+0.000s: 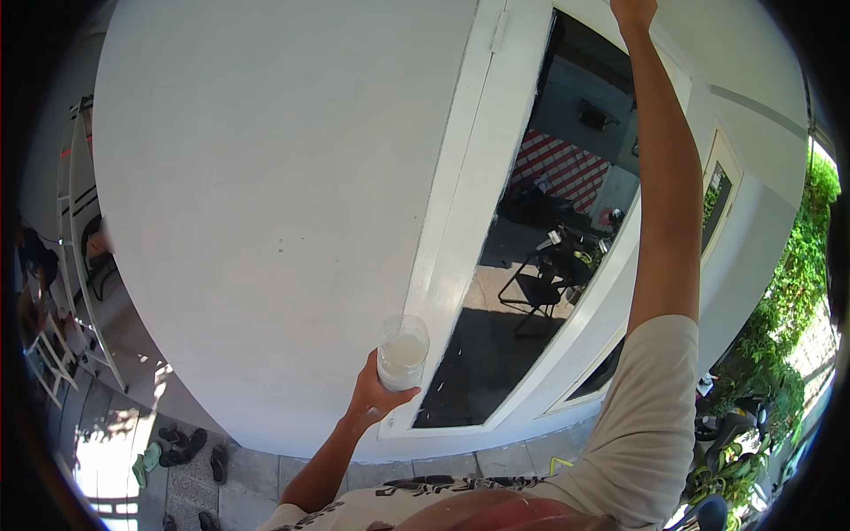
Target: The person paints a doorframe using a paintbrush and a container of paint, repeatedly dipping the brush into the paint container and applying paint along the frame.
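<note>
My left hand holds a clear plastic cup of cloudy white liquid, upright, in front of a white wall. My right arm stretches straight up along a glass window in a white frame. My right hand is at the top edge of the picture, near the upper part of the frame; its fingers are cut off, so its grip is not visible. The glass reflects a dark chair and a red-and-white patterned wall.
Several sandals and shoes lie on the grey tiled floor at lower left. A white ladder-like rack stands at far left. A green hedge and parked motorbikes are at the right.
</note>
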`<state>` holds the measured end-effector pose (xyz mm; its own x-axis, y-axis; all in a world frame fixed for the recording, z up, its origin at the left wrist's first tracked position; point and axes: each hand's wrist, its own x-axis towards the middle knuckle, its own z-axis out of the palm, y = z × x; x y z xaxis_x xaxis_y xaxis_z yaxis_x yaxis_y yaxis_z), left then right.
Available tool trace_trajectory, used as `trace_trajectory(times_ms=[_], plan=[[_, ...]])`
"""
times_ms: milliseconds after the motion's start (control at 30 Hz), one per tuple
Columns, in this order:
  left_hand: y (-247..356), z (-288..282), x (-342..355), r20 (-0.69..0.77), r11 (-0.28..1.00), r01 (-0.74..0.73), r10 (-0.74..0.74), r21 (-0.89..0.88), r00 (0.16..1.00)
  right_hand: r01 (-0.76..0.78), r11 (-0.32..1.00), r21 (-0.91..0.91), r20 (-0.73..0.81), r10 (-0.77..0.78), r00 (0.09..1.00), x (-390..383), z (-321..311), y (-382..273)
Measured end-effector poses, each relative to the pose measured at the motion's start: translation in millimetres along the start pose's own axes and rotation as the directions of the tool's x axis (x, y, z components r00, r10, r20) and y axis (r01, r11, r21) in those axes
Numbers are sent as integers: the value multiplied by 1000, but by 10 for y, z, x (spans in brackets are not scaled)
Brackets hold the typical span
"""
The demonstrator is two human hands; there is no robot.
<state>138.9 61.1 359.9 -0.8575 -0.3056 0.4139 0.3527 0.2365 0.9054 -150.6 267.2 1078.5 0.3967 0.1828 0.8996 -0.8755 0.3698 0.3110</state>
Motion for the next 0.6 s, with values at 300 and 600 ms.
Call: trace_trajectory(times_ms=[300, 600], plan=[[4, -174, -92, -83, 999, -13, 17, 53, 996, -133, 707, -695, -38, 148, 988, -38, -1261, 1000], [104, -132, -67, -88, 998, -1, 7, 70, 996, 101, 985, -140, 10, -101, 995, -67, -262, 45]])
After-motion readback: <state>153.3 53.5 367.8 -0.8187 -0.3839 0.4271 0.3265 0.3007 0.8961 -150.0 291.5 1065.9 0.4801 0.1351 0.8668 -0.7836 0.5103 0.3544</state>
